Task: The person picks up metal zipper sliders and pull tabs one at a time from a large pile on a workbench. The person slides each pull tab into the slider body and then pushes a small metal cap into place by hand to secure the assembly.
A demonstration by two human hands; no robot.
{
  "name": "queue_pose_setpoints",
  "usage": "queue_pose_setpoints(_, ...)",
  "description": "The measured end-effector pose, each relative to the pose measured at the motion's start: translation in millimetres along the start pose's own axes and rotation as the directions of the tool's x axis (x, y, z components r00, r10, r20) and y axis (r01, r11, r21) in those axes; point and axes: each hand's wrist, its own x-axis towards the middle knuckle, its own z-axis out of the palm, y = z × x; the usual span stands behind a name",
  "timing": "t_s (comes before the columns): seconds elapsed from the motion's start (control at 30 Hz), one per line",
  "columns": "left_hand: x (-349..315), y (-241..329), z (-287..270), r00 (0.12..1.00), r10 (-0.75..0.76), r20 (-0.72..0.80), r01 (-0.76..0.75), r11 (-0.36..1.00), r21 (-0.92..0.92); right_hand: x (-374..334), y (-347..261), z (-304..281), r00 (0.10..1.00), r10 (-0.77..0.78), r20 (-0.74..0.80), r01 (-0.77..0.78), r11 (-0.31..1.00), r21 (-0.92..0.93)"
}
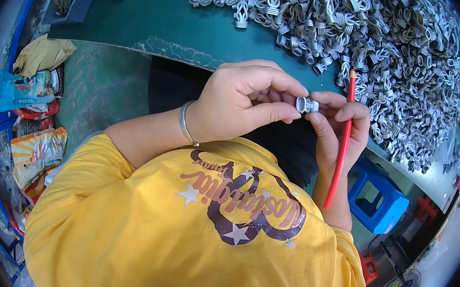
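Note:
Between my two hands, just off the table's near edge, is a small grey metal fitting [306, 105] with an oval opening and ribbed sides. My left hand [252, 92] pinches its left end with thumb and index finger; the other fingers are curled. At the other end, the thumb and index finger of my right hand [338, 118] close on the fitting. A slim red rod [345, 139], shaped like a pencil with a tan tip, also rests among my right hand's fingers, its long end pointing down along my forearm.
A large heap of similar grey metal fittings [365, 34] covers the right of the green table [142, 14]. A grey bin [74, 1] stands at the far left. Plastic packages [39, 148] lie along the left side. Right of me is a blue stool [378, 198].

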Motion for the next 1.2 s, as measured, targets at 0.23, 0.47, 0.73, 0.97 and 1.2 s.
queue_pose_setpoints(0.23, -9, -7, 4, 0.984, -0.177, -0.016, 0.167, 0.953, -0.254, -1, -3, -2, 0.957, -0.287, 0.050, 0.291, 0.935, -0.202)
queue_pose_setpoints(0.47, -12, -8, 0, 0.957, -0.282, 0.068, 0.286, 0.881, -0.376, -4, -7, -2, 0.956, -0.264, 0.127, 0.286, 0.935, -0.210)
queue_pose_setpoints(0.73, -39, -32, -17, 0.814, -0.530, 0.237, 0.572, 0.802, -0.171, 17, -13, -34, 0.898, -0.428, 0.105, 0.363, 0.583, -0.727)
queue_pose_setpoints(0.97, -40, -42, -14, 0.801, -0.571, 0.180, 0.528, 0.815, 0.240, 43, -7, -27, 0.901, -0.364, 0.235, 0.288, 0.097, -0.953)
queue_pose_setpoints(1.2, -19, -12, -10, 0.914, -0.349, 0.208, 0.325, 0.935, 0.139, 43, -6, -26, 0.826, -0.476, 0.302, 0.447, 0.226, -0.866)
